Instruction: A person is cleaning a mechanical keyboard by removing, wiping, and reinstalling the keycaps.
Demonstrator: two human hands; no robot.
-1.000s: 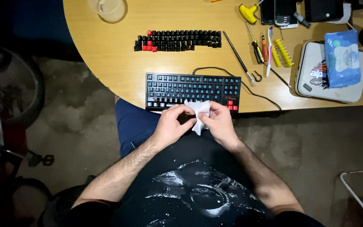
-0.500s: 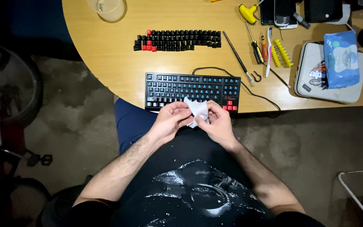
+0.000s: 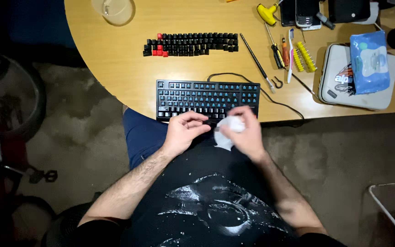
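- The fingers (image 3: 248,120) of the right hand (image 3: 247,135) were curled around a small white wipe (image 3: 228,130), and the wipe was pinched and bunched up in them.
- The fingers (image 3: 198,123) of the left hand (image 3: 184,132) were bent and kept close together, with the tips right beside the wipe; whether the wipe was touched by them could not be told.
- The wipe was held just in front of the table edge, over the lap, close to the near side of a black keyboard (image 3: 206,97).
- The keyboard was laid flat on the round wooden table (image 3: 115,64), with its black cable looped off to the right.
- A row of loose black and red keycaps (image 3: 190,44) was set out farther back.
- Small tools (image 3: 280,45) were spread out to the right of the keycaps.
- A blue pack of wipes (image 3: 369,61) was placed on top of a white case (image 3: 339,82), well apart from the hands.
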